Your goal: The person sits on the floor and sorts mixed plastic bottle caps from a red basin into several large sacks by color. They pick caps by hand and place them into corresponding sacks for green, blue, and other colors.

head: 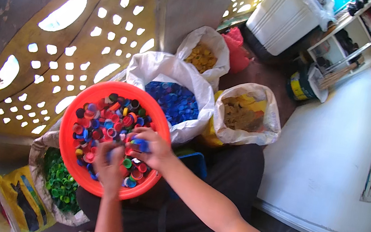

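A round orange-red plastic basin (67, 154) holds many loose plastic bottle caps (98, 125) in red, blue, green, black and yellow. Over its right side, my right hand (151, 149) curls its fingers around blue caps (142, 145). My left hand (109, 164) is close beside it, low over the basin's front half and blurred by motion. A bluish patch shows at the left fingers, but whether they grip a cap is unclear. Behind the basin stands a white woven sack (192, 74) of blue caps (173, 102). A sack of green caps (63, 184) sits at the front left.
Farther back is a sack of yellow caps (201, 57), beside a red plastic bag (237, 50). A yellow-and-white sack (272, 131) with brownish contents stands to the right. Also around are a yellow sack (22, 195), a dark bucket (304, 85), a white panel (317, 150) and a pierced wall (71, 47).
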`<action>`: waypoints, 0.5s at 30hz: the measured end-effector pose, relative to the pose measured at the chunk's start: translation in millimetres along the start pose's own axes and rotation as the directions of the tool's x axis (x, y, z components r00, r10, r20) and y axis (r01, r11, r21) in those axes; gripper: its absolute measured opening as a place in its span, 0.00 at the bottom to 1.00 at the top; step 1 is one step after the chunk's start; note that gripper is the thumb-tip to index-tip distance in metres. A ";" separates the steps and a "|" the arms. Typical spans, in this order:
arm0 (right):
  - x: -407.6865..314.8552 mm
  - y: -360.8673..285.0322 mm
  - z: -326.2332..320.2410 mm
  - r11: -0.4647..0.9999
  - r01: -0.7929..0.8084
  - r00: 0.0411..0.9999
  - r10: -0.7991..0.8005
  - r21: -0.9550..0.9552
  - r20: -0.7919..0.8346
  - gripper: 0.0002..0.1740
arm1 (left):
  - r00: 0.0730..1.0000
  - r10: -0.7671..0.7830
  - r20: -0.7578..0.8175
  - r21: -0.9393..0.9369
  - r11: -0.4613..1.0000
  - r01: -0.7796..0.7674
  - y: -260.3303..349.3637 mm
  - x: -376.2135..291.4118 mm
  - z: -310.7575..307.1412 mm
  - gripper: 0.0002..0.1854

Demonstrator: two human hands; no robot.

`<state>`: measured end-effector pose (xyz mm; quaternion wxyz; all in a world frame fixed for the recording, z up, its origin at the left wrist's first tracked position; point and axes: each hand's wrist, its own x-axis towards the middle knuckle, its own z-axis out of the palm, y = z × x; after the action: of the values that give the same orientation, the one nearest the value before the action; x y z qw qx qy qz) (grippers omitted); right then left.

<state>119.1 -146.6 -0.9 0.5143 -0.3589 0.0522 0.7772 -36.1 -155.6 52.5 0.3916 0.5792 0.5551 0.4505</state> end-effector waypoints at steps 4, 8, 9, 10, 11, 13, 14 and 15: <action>-42.8 -29.8 -52.9 0.884 0.052 0.994 -0.091 0.465 0.063 0.14 | 0.938 0.155 0.309 0.186 0.958 -0.220 36.0 -11.6 96.6 0.18; -24.3 -77.6 -83.3 0.900 0.296 0.941 -0.216 0.320 -0.261 0.15 | 0.918 0.297 0.261 0.310 0.875 -0.372 60.0 -19.0 125.1 0.29; -2.4 -92.8 -85.1 0.882 0.315 0.918 -0.190 0.351 -0.348 0.16 | 0.932 0.284 0.224 0.295 0.892 -0.343 61.6 -19.8 118.5 0.29; 19.2 -106.9 -87.1 0.881 0.340 0.909 -0.219 0.330 -0.354 0.19 | 0.945 0.269 0.188 0.287 0.905 -0.315 61.1 -21.0 106.9 0.29; 40.1 -118.3 -88.8 0.875 0.351 0.908 -0.230 0.333 -0.351 0.21 | 0.958 0.247 0.148 0.288 0.915 -0.281 58.5 -23.0 92.8 0.28; 69.3 -129.0 -91.7 0.934 0.343 0.618 -0.303 -0.099 -0.726 0.23 | 0.981 0.171 0.090 0.272 0.943 -0.189 47.4 -29.3 54.2 0.27; 68.5 -124.6 -96.3 0.778 0.267 0.466 -0.621 -0.568 -0.631 0.23 | 0.988 0.142 0.058 0.277 0.949 -0.152 39.2 -32.4 31.4 0.27; 64.9 -118.2 -97.2 0.484 0.068 0.370 -0.824 -0.872 -0.429 0.23 | 0.994 0.109 0.026 0.293 0.950 -0.111 29.6 -34.9 6.9 0.27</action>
<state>253.3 -85.9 -78.2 0.4422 -0.8473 -0.1454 0.2558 -20.1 -192.3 75.8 0.2781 0.6632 0.5809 0.3812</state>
